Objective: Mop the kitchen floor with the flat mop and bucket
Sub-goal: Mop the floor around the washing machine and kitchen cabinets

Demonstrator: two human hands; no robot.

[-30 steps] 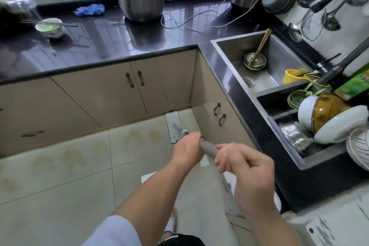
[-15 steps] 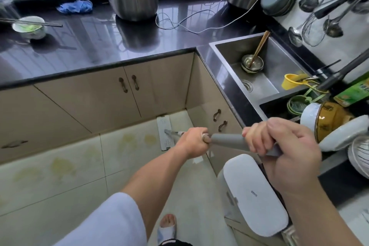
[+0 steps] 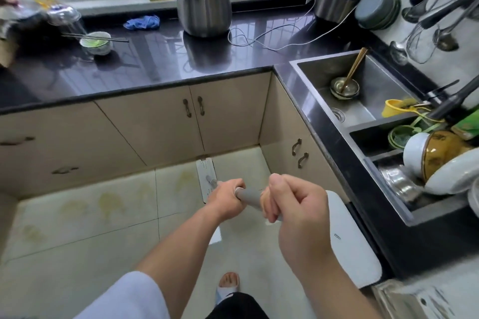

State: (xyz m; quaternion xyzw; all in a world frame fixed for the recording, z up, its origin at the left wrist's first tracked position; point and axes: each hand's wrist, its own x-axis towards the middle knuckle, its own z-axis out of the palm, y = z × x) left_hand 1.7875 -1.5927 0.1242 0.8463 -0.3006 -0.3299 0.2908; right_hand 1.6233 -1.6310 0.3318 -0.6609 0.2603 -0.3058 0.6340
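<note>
1. Gripping the grey mop handle (image 3: 250, 198), the left hand (image 3: 226, 201) has its fingers curled fully round it lower down; the right hand (image 3: 290, 204) wraps the upper end, fingers and thumb closed over it.
2. Writing: a small dark mark shows on the white bucket lid (image 3: 347, 238) at 4 o'clock of the hands, too small to read.
3. Edges and room: the flat mop head (image 3: 204, 176) lies on the floor (image 3: 77, 241) at 12 o'clock of the hands, its far end close to the corner where the two runs of cabinets (image 3: 155, 124) meet. Open tile spreads toward 9 o'clock. The bucket stands beside the right-hand cabinets, under the sink (image 3: 363, 101).
4. Surfaces: glossy pale tiles carry yellowish stains; the counter (image 3: 129, 65) is polished black stone; the mop head is a thin white rectangle.
</note>
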